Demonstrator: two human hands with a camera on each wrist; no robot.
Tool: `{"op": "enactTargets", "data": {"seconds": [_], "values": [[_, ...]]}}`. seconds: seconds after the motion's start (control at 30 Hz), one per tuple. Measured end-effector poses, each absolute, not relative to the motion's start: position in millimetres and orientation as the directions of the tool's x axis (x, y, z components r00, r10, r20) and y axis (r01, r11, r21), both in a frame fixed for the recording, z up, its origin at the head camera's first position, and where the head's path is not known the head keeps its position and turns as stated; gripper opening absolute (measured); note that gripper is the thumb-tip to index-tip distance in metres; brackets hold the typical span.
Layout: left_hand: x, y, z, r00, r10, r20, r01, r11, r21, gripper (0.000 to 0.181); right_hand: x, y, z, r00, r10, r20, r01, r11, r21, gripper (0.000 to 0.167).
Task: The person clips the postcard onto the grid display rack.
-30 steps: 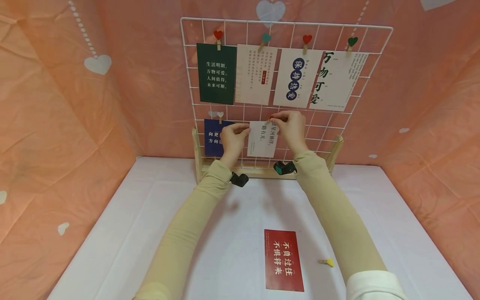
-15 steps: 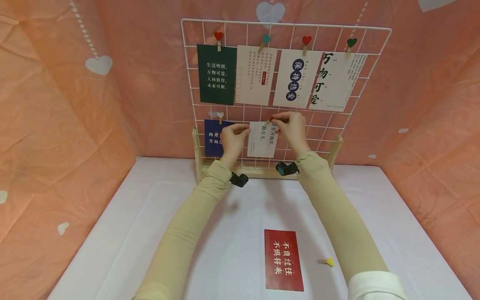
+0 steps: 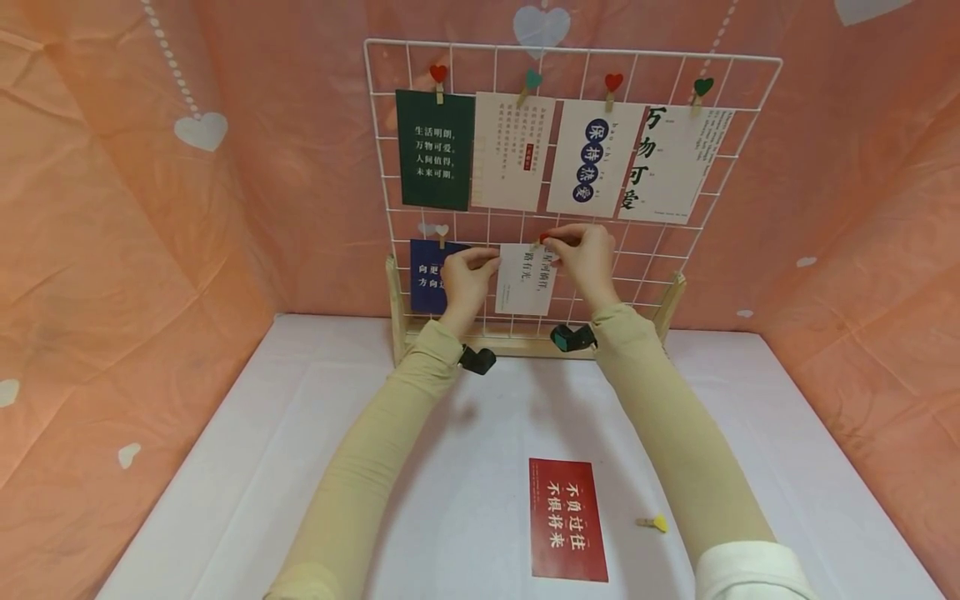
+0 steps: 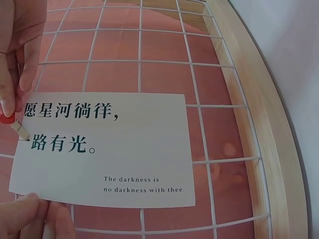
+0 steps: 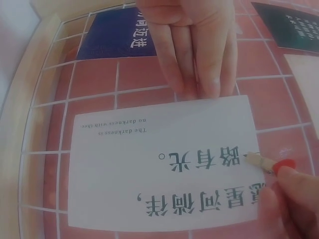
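Observation:
A white card (image 3: 522, 283) with dark lettering lies against the lower part of the white wire grid (image 3: 637, 267). My left hand (image 3: 468, 279) pinches the card's left edge between thumb and fingers, seen also in the right wrist view. At the card's top edge, my right hand (image 3: 587, 258) pinches a small wooden clothespin (image 5: 262, 163) with a red heart. The peg's tip sits over the card's edge in both wrist views. Behind the left hand, a blue card (image 3: 426, 279) hangs from a clothespin with a white heart (image 3: 442, 230), partly hidden.
Above hang a green card (image 3: 435, 150), a cream card (image 3: 512, 150) and two white ones, each under a heart clothespin. A red card (image 3: 567, 518) and a yellow-topped clothespin (image 3: 652, 523) lie on the white table (image 3: 315, 417). A wooden stand (image 3: 517, 345) carries the grid.
Almost nothing differs. The right hand shifted very slightly right and down early on; both hands keep their pinch on the card and the clothespin.

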State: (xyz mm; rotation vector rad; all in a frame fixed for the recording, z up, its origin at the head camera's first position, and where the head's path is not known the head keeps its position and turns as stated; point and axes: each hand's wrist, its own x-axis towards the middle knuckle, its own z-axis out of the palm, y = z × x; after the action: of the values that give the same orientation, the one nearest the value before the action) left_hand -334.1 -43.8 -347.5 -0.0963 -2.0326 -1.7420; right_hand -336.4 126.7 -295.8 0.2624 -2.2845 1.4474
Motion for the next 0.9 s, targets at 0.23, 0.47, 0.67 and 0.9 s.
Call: {"op": "enactTargets", "data": {"seconds": [0.23,0.47,0.67,0.9], "values": [[-333.6,-45.4,-347.3,-0.902,-0.214,0.375,0.339,0.184,0.923,0.013,-335.6,126.9,-297.4,-0.889,0.081,0.451,-0.379,0.422,-0.824,0.015],[-332.2,-48.4,-347.4,-0.902,-0.192,0.387,0.363,0.147,0.92,0.014,-337.1,129.1,-301.1,-0.871,0.062,0.487,-0.413,0.444,-0.795,0.017],[-331.8,-50.2,-349.2,-0.905,-0.172,0.39,0.373,0.125,0.919,0.014,-337.4,131.2,-304.3,-0.869,0.055,0.492,-0.423,0.435,-0.795,0.018],[-331.4,-51.8,-349.7,-0.91,-0.163,0.381,0.371,0.09,0.924,0.014,-335.8,134.4,-306.0,-0.873,0.034,0.486,-0.429,0.419,-0.8,0.019]]}}
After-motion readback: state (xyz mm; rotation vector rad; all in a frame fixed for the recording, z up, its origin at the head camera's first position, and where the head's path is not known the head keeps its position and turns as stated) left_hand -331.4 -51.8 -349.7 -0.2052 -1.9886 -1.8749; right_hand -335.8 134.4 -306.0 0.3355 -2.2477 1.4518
